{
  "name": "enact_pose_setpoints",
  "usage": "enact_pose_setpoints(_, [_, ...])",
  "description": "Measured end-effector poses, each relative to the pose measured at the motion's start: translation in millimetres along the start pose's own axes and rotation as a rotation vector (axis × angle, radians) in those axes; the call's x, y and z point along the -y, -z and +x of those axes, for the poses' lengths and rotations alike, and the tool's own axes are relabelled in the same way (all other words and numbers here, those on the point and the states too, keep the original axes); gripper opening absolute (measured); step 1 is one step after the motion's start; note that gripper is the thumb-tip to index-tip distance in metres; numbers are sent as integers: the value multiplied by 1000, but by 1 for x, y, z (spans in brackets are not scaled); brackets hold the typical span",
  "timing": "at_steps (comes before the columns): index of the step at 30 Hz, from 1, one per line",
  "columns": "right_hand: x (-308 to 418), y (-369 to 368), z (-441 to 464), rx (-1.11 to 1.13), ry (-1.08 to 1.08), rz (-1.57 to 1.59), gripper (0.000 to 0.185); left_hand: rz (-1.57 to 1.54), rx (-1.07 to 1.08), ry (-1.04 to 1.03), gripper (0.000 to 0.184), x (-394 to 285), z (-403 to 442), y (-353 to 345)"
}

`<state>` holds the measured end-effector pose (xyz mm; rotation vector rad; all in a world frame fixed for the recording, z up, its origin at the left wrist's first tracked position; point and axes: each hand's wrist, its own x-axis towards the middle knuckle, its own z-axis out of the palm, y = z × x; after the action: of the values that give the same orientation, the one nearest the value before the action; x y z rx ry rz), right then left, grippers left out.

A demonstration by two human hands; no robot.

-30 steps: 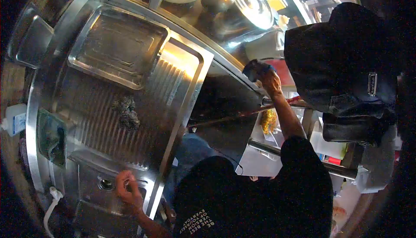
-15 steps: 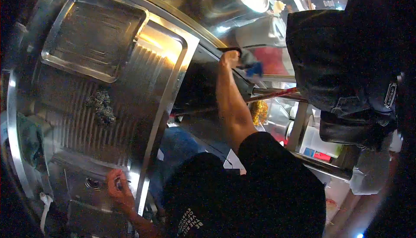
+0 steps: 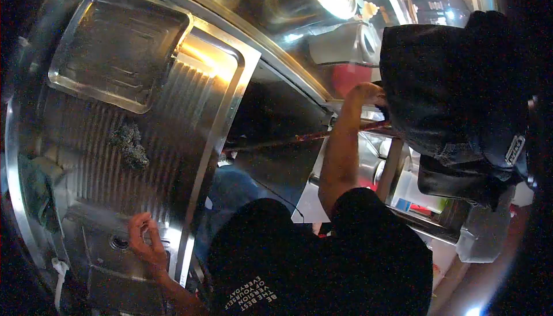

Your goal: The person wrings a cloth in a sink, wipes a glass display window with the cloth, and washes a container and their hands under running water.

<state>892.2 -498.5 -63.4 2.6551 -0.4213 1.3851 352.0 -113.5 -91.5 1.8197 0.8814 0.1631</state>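
My left hand hovers over the front end of a steel sink unit, beside a round drain. Its fingers are loosely bent and apart, with nothing seen in them. A grey metal scourer lies on the ribbed drainboard beyond it. My right hand is stretched out to the right, fingers curled, at the edge of a hanging black garment. A dark piece shows at its fingers, but the garment hides most of it, so its kind is unclear.
A steel tray rests at the drainboard's far end. Beyond the ledge stand a large steel pot and a white plastic container. A reddish pole crosses below my right forearm. A clear plastic container is at lower right.
My right hand has moved right to the black garment; the grey-blue item by it is now mostly hidden. My left hand has shifted slightly and its fingers have loosened.
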Motion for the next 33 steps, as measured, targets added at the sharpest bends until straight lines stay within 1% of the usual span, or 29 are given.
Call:
enact_pose_setpoints(2, [1, -16, -23, 41, -97, -59, 33, 12, 26, 31, 15, -7, 5, -4])
enact_pose_setpoints(4, [11, -38, -59, 152, -176, -144, 32, 1, 35, 31, 15, -13, 6, -9])
enact_pose_setpoints(7, [23, -55, -104, 435, -205, -263, 31, 31, 44, 40, 16, -20, 4, -7])
enact_pose_setpoints(9, [23, -53, -113, 588, -147, -292, 31, 44, 30, 58, 17, -21, 2, -4])
enact_pose_setpoints(11, [16, -47, -112, 669, -54, -289, 30, 34, 12, 83, 18, -19, 1, -1])
enact_pose_setpoints(15, [22, -29, -98, 708, 152, -256, 28, -20, -31, 134, 20, -19, 6, 1])
enact_pose_setpoints(16, [26, -26, -92, 691, 202, -247, 28, -24, -32, 136, 21, -18, 7, 2])
enact_pose_setpoints(18, [40, -24, -78, 565, 318, -156, 27, -39, -26, 135, 21, -23, 12, 3])
enact_pose_setpoints(19, [49, -28, -69, 470, 377, -92, 27, -52, -24, 131, 20, -30, 16, 2])
enact_pose_setpoints(22, [72, -61, -49, 23, 542, 255, 25, 1, -12, 109, 20, -27, 20, -1])
enact_pose_setpoints(23, [91, -55, -39, -46, 597, 317, 28, 32, -3, 102, 20, -24, 19, -3])
enact_pose_setpoints(24, [123, -36, -28, -93, 666, 374, 31, 0, -5, 117, 20, -21, 18, -5])
enact_pose_setpoints(26, [196, 22, -7, -166, 794, 486, 38, -60, -10, 151, 19, -16, 15, -10])
enact_pose_setpoints(28, [259, 73, 8, -228, 896, 565, 45, 7, 22, 157, 18, -25, 20, -9])
enact_pose_setpoints(29, [279, 87, 15, -239, 921, 580, 49, 41, 37, 159, 17, -27, 22, -10])
enact_pose_setpoints(30, [291, 93, 19, -248, 946, 596, 49, 39, 22, 143, 17, -22, 21, -13])
enact_pose_setpoints(31, [286, 89, 21, -222, 945, 591, 50, 37, 8, 129, 17, -14, 19, -14])
enact_pose_setpoints(33, [256, 62, 24, -132, 961, 540, 51, 29, -9, 90, 16, -11, 19, -15])
